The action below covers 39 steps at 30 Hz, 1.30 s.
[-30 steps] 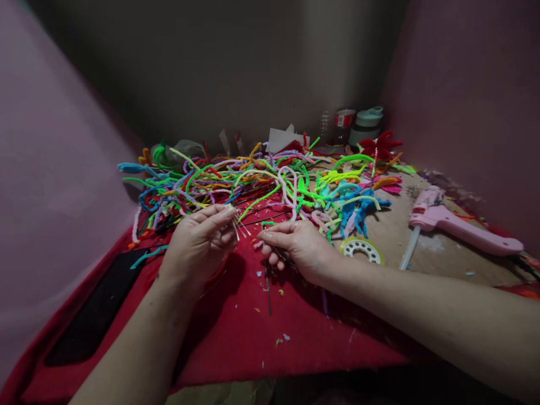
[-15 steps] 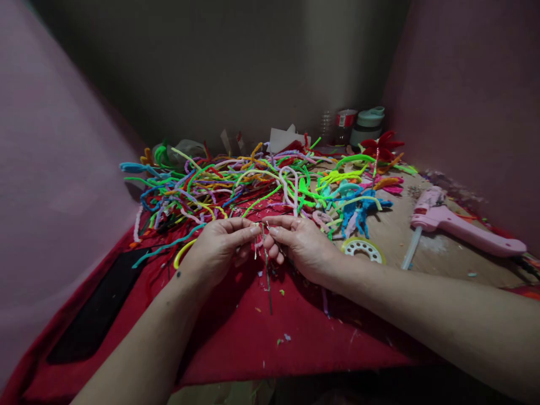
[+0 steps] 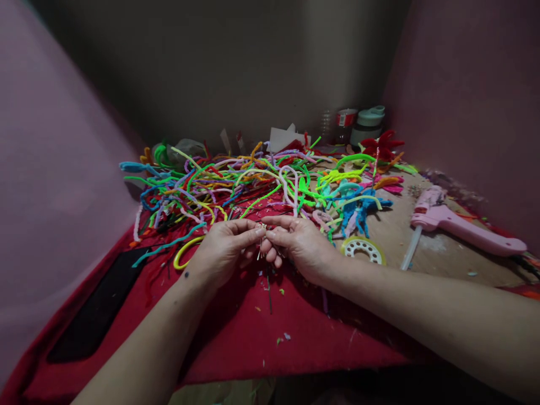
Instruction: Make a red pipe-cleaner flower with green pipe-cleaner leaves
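My left hand (image 3: 220, 246) and my right hand (image 3: 306, 247) meet at the middle, near the front of the red cloth. Both are closed in a pinch, fingertips almost touching. Between them is a small bunch of pale-tipped thin strands (image 3: 263, 226), like flower stamens. A thin dark stem (image 3: 269, 295) hangs down below the fingers, its upper part hidden by them. Left thumb and forefinger press on the pale strands. The right fingers grip the same bunch where it meets the stem; exactly how is partly covered.
A tangle of colourful pipe cleaners (image 3: 244, 174) spreads behind my hands. At right lie a tape roll (image 3: 379, 254) and a pink glue gun (image 3: 468, 225). At left are a yellow loop (image 3: 177, 260) and a flat black object (image 3: 99, 306). Bottles (image 3: 367, 126) stand behind.
My left hand has shifted slightly right, bringing the fingertips closer together. The pale strands are now gathered between them and less of the stem shows.
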### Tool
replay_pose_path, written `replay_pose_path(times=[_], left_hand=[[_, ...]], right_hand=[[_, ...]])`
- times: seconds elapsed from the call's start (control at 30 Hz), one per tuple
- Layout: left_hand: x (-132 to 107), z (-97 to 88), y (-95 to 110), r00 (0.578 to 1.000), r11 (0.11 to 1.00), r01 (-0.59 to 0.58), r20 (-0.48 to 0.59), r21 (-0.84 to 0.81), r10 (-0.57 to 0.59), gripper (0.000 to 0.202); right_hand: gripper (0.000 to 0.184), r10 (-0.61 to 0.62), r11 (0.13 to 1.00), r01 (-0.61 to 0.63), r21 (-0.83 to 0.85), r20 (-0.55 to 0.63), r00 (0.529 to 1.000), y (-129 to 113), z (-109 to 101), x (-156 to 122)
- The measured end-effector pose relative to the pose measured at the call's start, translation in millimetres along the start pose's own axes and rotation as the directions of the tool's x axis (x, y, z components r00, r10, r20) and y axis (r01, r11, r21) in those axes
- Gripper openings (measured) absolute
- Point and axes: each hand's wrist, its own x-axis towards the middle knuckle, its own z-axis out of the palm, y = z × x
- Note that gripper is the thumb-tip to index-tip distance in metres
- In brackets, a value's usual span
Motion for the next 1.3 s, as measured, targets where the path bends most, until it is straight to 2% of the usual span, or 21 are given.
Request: replay_pose_path(times=[0.37,0.53,0.67,0.8,1.07,1.2,1.3], left_hand=[[0,4.3,-3,0.998,0.998,-0.062,-0.022,-0.005,0.061,0.018],[-5,10.0,1,0.989,0.996,-0.082,-0.121,0.033,0.086,0.017],[-6,10.9,2,0.985,0.995,-0.081,-0.147,0.052,0.088,0.017],[-2,6.3,-1,0.991,0.997,-0.065,-0.110,0.045,0.069,0.017],[2,0.3,-4,1.000,0.989,0.005,0.000,-0.145,-0.005,0.020],[1,2.2,-4,0.997,0.983,0.005,0.071,-0.184,0.008,0.019],[2,3.1,-5,0.996,0.979,0.005,0.084,-0.205,0.012,0.018]], right_hand=[[0.023,-0.010,0.999,0.008,0.049,0.045,0.999,4,0,1],[0.021,0.004,0.999,-0.005,0.046,0.031,1.000,1,1,0],[0.022,0.007,0.999,-0.009,0.039,0.031,0.999,1,1,-1],[0.022,0.010,1.000,-0.011,0.025,0.027,1.000,0,2,-2],[0.031,-0.083,0.997,0.083,0.004,-0.011,0.996,-3,-2,1],[0.029,-0.073,0.997,0.073,0.006,0.005,0.997,-2,-3,0],[0.031,-0.057,0.998,0.057,0.013,0.016,0.998,-1,-2,0]])
